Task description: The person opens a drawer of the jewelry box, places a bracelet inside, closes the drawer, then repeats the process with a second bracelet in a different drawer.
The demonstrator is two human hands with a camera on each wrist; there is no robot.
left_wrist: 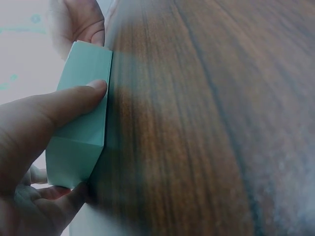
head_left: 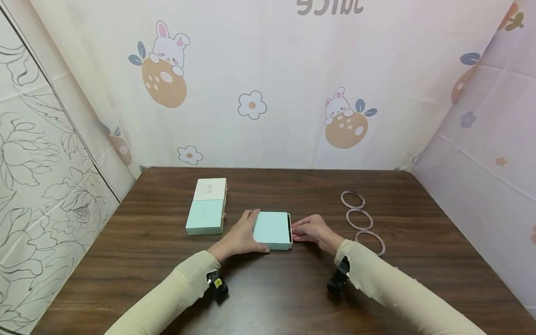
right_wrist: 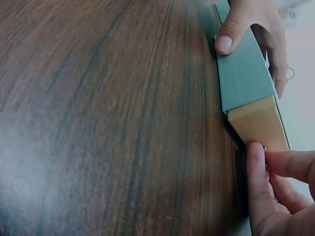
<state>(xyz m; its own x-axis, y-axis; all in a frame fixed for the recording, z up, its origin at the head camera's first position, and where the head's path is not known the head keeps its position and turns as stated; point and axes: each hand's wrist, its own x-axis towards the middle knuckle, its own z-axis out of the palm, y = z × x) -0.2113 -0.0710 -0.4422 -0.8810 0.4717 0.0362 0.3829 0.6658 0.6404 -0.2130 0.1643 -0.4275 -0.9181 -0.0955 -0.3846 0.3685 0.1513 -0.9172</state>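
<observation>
Mint drawer-style gift box [head_left: 270, 228] sits mid worktop [head_left: 276, 293], its cream drawer [right_wrist: 258, 123] just poking out at right end. L hand [head_left: 240, 236] grips the box, thumb on near side, fingers round far left corner; R hand [head_left: 313, 230] pinches sth small on the drawer front, prob. a pull tab [right_wrist: 266, 148], mostly hidden.

Risks, imo: tab may slip or tear if yanked; squeezing too hard w/ L thumb could jam the drawer; a sudden release might fling R hand into the 3 bangle-like rings [head_left: 341, 199] at right. Cream box [head_left: 211, 189] + 2nd mint box [head_left: 205, 215], left, look safe.
</observation>
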